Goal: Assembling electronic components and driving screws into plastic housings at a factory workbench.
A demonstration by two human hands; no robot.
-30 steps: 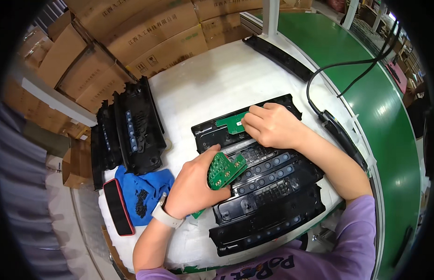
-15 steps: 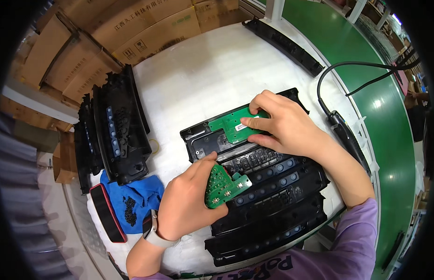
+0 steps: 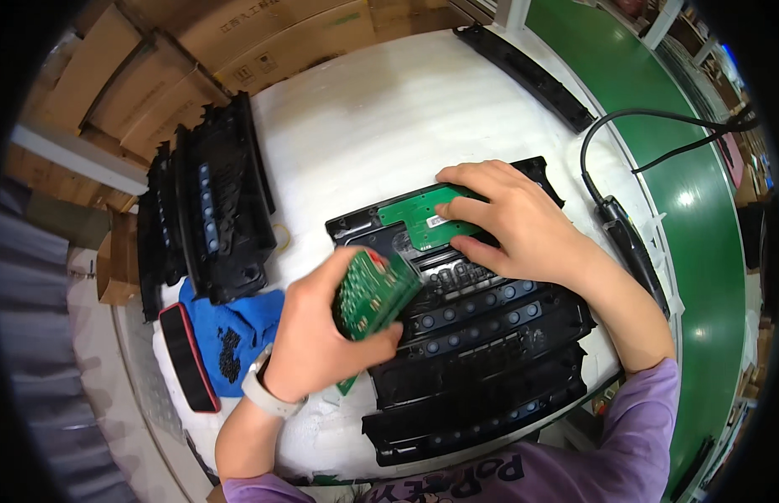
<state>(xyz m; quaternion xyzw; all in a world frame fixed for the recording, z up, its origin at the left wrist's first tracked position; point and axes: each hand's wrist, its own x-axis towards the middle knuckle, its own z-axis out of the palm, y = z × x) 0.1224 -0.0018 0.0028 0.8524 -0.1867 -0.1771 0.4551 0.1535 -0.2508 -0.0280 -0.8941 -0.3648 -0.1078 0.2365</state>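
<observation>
Left grip point(image 3: 314, 323): clamped on a stack of green circuit boards point(image 3: 374, 289), tilted, slightly blurred, at the near-left corner of the long black panel point(image 3: 368, 241); right grip point(image 3: 523, 226): thumb and fingers apart, fingertips laid on a single green circuit board point(image 3: 423, 220); that board: flat inside the long black panel, white label on its upper face; further black panels point(image 3: 481, 365), with round blue-grey buttons: in rows on the near side of the long black panel; yellowish ring point(image 3: 281, 237): to its left; standing black panels point(image 3: 226, 201): farther left of it; blue cloth point(image 3: 259, 314), bearing a heap of small black parts point(image 3: 229, 356): to its near left; red-edged phone point(image 3: 188, 356): same side, beyond the cloth; black handheld tool point(image 3: 631, 247), corded: to its right; lone black panel point(image 3: 527, 75): beyond it, rightward; white-covered desk point(image 3: 356, 109): beneath it; cardboard boxes point(image 3: 280, 54): well beyond it.
</observation>
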